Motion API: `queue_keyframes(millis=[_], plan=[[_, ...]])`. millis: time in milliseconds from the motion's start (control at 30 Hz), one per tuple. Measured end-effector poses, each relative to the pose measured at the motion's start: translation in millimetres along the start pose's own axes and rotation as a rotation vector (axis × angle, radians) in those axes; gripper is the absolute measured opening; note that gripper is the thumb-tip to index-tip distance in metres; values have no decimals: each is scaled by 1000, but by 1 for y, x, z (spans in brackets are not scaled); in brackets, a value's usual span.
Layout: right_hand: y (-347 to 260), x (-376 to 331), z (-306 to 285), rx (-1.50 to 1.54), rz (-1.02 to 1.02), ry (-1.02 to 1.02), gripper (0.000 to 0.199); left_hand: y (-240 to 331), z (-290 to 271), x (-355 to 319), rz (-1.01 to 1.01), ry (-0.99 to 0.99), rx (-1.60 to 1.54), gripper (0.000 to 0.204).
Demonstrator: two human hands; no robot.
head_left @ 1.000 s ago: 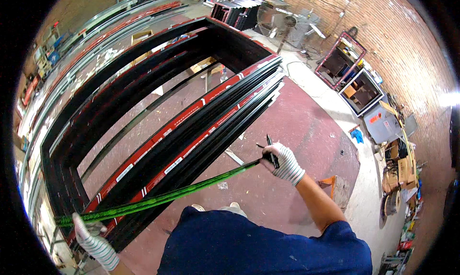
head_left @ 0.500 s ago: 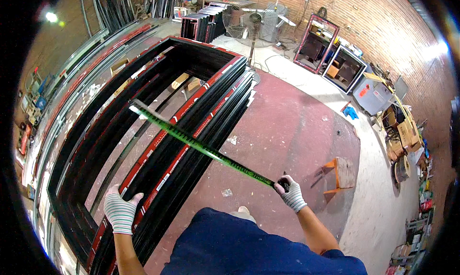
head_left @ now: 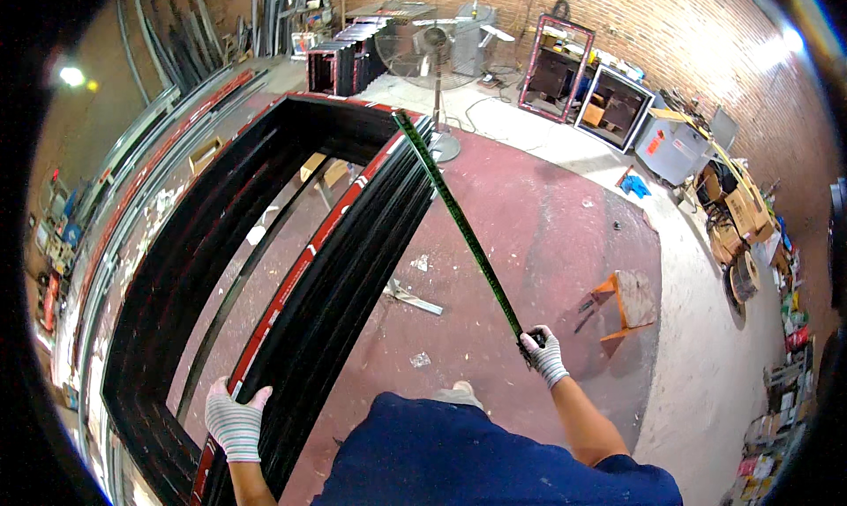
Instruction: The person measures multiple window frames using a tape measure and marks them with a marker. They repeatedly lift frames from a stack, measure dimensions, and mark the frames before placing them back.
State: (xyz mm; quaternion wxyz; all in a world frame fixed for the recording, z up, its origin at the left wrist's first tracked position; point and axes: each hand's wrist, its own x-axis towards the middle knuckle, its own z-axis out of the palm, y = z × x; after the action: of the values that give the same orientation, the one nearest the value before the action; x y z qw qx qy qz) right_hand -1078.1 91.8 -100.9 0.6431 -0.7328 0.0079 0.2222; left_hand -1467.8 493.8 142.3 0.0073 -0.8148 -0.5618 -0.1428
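Across a brick-walled workshop with a dark red painted floor [head_left: 538,232], a stack of large black metal frames [head_left: 291,268] with red tape strips lay flat. Beyond it stood a pedestal fan [head_left: 432,56] and a small orange stool [head_left: 622,299]. A long green bar [head_left: 454,215] slanted from the frames' far corner to the gloved right hand [head_left: 543,354], closed around its end. The gloved left hand [head_left: 234,422] rested spread open on the frames' near edge.

Stack of black metal frames [head_left: 265,268] lies left on the concrete floor [head_left: 529,241]. Standing fan [head_left: 434,56] behind its far end; orange wooden stool [head_left: 628,301] to the right.
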Motion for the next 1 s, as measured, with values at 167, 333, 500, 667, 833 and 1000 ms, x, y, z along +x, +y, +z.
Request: queue_keyframes(millis=[167,333,500,667,833,1000], plan=[[-4,-8,-27,-54,130,-5,28,24,11,-25,146,309,3,63],[29,-2,-96,-89,256,9,38,126,26,-79,469,411,-320,47],[63,-5,-184,-123,343,-19,45,257,74,-122,732,13,-637,44],[26,-14,-222,-152,358,-34,50,361,140,-156,825,-497,-821,46],[-20,27,-195,-8,210,-108,53,459,182,-192,579,-1096,-1086,44],[-76,76,-193,38,106,-179,53,576,205,-208,440,-1361,-1190,40]])
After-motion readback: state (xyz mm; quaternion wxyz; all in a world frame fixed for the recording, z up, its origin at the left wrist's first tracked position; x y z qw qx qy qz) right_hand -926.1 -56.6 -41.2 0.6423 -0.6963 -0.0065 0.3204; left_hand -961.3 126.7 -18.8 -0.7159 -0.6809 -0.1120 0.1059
